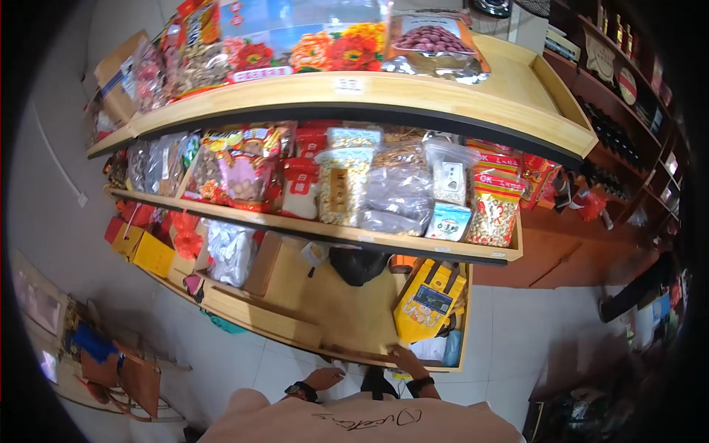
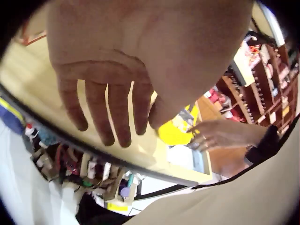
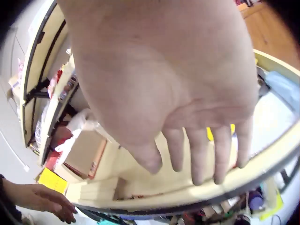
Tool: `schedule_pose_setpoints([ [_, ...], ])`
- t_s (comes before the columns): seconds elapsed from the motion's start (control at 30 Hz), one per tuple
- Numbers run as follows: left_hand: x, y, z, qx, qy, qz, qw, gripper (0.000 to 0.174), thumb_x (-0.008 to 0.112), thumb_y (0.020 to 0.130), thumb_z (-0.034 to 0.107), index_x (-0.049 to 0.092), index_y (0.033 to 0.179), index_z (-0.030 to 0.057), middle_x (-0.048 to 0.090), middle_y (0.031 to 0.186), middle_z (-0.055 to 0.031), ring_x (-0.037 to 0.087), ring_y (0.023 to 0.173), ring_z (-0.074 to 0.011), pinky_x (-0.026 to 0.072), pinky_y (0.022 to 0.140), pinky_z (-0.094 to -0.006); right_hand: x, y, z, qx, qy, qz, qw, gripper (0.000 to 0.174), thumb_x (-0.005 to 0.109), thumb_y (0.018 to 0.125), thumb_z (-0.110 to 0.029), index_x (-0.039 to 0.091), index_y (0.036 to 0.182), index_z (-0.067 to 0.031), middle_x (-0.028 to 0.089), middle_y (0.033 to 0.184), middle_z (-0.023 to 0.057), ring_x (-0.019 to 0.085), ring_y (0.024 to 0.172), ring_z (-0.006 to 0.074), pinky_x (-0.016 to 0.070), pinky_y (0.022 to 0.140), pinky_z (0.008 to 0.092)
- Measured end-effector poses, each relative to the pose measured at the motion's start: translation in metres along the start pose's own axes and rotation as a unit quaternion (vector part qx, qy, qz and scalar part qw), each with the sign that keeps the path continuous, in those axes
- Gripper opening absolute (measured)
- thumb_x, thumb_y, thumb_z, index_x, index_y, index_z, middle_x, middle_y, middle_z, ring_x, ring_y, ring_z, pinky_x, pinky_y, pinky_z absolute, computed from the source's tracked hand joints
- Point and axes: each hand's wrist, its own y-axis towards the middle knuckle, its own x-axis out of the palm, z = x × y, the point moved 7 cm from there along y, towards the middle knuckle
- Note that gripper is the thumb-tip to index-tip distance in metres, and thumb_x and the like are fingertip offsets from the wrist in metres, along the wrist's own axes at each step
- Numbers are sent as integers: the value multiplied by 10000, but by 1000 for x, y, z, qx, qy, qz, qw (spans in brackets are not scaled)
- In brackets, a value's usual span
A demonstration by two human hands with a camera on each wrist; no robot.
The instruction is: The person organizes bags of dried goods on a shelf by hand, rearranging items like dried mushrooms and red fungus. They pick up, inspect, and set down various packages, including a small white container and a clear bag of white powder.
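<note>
In the head view the left hand (image 1: 325, 379) hangs in front of the lowest shelf (image 1: 325, 332), holding nothing. The right hand (image 1: 406, 360) is at that shelf's front edge, just below a yellow bag (image 1: 430, 301) with a dark label; whether it touches the edge I cannot tell. The left wrist view shows the left hand (image 2: 112, 75) with fingers extended and slightly spread, and the yellow bag (image 2: 176, 136) beyond it. In the right wrist view the right hand (image 3: 178, 93) has straight fingers over the shelf, with nothing held.
Bagged dried foods (image 1: 343, 184) fill the middle shelf, and a flowery package (image 1: 303, 44) lies on the top one. A black bag (image 1: 358, 264) and a cardboard box (image 1: 264, 264) are on the lowest shelf. A chair (image 1: 136, 376) stands at the left, dark shelving (image 1: 620, 96) at the right.
</note>
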Motion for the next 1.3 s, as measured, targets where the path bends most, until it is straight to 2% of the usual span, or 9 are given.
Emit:
schedule_pose_setpoints([
  [0.2,70,-49,-160,-161,-64,62,983,311,533,839,304,642,1049,103,666,977,-108,620,923,-281,480,822,-379,112,-64,150,135,-138,-198,961,367,508,847,-354,632,1023,-58,647,940,177,608,888,340,478,752,418],
  [0.47,141,-199,-290,-293,-222,138,919,358,530,832,322,633,1076,81,688,910,-62,636,857,-180,490,801,-348,203,-99,187,264,-95,-250,927,329,523,848,-316,626,1001,-43,659,886,126,642,775,262,497,650,368],
  [0.6,223,-241,-369,-320,-527,212,758,295,492,866,194,606,1108,68,675,931,-108,625,690,-197,478,545,-344,247,-85,124,78,-136,-175,972,353,522,836,-346,635,1010,-60,672,871,70,656,683,195,499,555,326],
  [0.67,248,-268,-384,-307,-676,253,621,269,489,860,147,614,1081,58,676,878,-114,593,594,-175,401,440,-285,260,-92,80,91,-158,-139,974,375,520,830,-365,646,1012,-62,671,904,94,656,783,235,517,649,345],
  [0.77,248,-293,-386,-266,-715,282,582,260,483,867,176,628,1051,64,679,854,-104,578,574,-162,393,438,-284,299,-77,53,-33,-131,-231,964,422,520,796,-422,658,1021,-94,632,1054,169,588,993,349,458,865,411],
  [0.93,242,-323,-357,-374,-626,300,615,245,475,875,185,641,1024,83,680,844,-99,552,548,-146,386,444,-269,285,-73,-13,54,-135,-159,977,353,505,845,-360,668,984,-79,684,869,96,660,782,207,509,717,315],
  [1.0,242,-322,-356,-352,-664,262,605,252,467,879,180,641,1040,95,680,848,-98,549,554,-138,381,445,-265,292,-72,-13,17,-163,-195,967,357,513,844,-354,653,1022,-78,686,874,80,657,781,196,514,677,324],
  [1.13,234,-325,-371,-311,-597,271,688,273,489,868,189,616,1093,102,676,886,-87,556,601,-135,384,462,-263,310,-78,10,167,-162,-287,929,328,515,837,-310,662,964,-45,689,810,55,651,646,171,513,581,316],
  [1.3,232,-333,-412,-371,-548,272,699,326,440,855,157,626,1102,56,672,969,-119,649,792,-206,530,622,-320,342,-50,24,127,-205,-397,886,360,469,885,-198,558,1194,-35,643,1071,120,657,861,226,537,693,348],
])
